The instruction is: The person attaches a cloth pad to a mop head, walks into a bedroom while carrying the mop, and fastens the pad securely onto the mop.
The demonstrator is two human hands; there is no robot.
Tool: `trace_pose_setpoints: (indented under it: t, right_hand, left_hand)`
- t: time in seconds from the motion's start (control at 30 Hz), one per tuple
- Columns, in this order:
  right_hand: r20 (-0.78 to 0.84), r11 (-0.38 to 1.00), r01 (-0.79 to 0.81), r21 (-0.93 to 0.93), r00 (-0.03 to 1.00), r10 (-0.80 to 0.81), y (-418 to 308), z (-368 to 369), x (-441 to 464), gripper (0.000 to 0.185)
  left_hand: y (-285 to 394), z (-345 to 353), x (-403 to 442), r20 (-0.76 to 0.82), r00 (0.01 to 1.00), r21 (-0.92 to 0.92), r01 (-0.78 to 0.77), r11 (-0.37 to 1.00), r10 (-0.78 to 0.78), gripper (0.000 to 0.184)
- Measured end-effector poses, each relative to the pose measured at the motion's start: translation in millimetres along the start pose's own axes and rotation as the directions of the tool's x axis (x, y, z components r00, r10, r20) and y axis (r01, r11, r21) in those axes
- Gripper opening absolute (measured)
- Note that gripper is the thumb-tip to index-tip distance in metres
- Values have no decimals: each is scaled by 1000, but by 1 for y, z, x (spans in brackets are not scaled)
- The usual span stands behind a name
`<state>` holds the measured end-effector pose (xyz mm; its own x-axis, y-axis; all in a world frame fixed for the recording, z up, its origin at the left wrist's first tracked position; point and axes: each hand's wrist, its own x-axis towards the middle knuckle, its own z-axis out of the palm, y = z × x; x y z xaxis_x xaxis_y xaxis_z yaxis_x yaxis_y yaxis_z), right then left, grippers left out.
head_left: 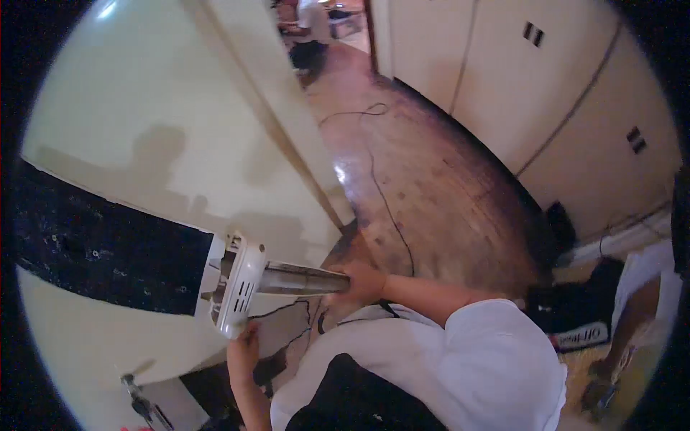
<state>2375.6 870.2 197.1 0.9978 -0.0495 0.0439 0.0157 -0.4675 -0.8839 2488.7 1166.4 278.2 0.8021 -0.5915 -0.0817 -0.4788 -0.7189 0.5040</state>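
A white slotted housing (pixel 243 287) stands at the end of a shiny metal tube (pixel 298 280), left of the middle. My right hand (pixel 363 282) is closed around the tube's right end. At the housing's lower edge, my left hand (pixel 244 345) has its fingers curled against it; the fingertips are partly hidden. A long black panel (pixel 108 248) with a speckled surface and pale edges reaches leftward from the housing. Whether panel and housing are joined, I cannot tell.
A dark cable (pixel 381 190) runs along the worn wooden floor (pixel 445 194). Cream cabinet doors (pixel 496 79) line the right side. Dark clothing (pixel 575 309) lies at lower right. A person (pixel 309 29) is beyond the doorway. A metal fitting (pixel 144 402) shows at lower left.
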Motion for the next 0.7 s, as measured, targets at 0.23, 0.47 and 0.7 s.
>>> trace_pose_setpoints:
  t: [0.23, 0.47, 0.7]
  right_hand:
    - [-394, 978, -4, 207, 915, 88, 33, 28, -22, 39]
    - [-719, 922, 11, 387, 630, 294, 74, -17, -72, 41]
    - [-776, 929, -55, 367, 533, 338, 105, -96, -44, 42]
  left_hand:
    - [-7, 10, 77, 92, 904, 10, -421, 907, 419, 20]
    - [65, 72, 173, 86, 764, -253, -604, 756, 640, 21]
    - [235, 127, 248, 40, 541, -306, -794, 526, 840, 54]
